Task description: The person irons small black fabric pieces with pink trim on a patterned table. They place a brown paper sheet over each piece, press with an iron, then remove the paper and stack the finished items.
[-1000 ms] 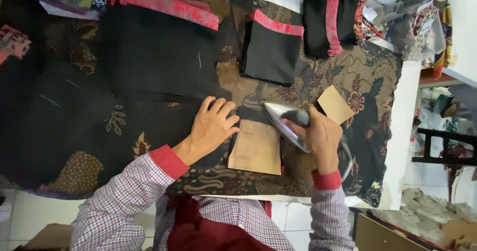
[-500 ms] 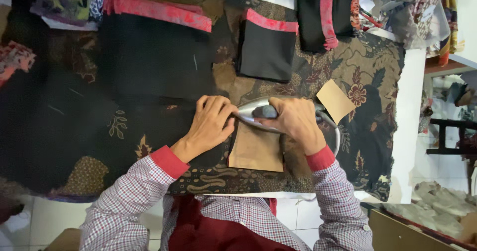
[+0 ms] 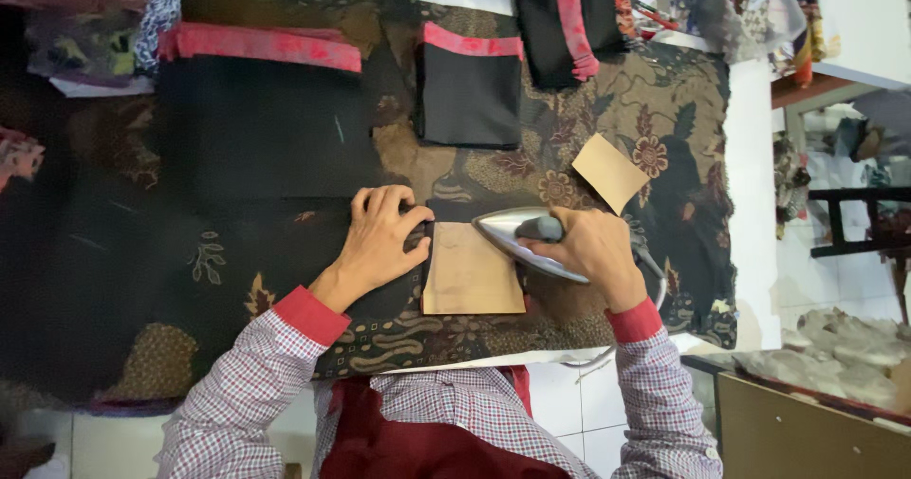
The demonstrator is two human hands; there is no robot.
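Near the table's front edge: right hand [image 3: 590,249] gripping heavy, hot silver iron [image 3: 520,240] by its handle, left hand [image 3: 381,240] flat, pinning limp black fabric [image 3: 285,242] beside stiff tan card [image 3: 472,270].

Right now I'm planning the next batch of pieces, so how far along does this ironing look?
Done, apparently: three black pieces with pink bands, a large one, a smaller one and a third, lie flat farther up the patterned cloth. In hand: the right hand holds the iron at the brown card, while the left hand pins dark fabric beside it. Left: that fabric; a second card lies unused.
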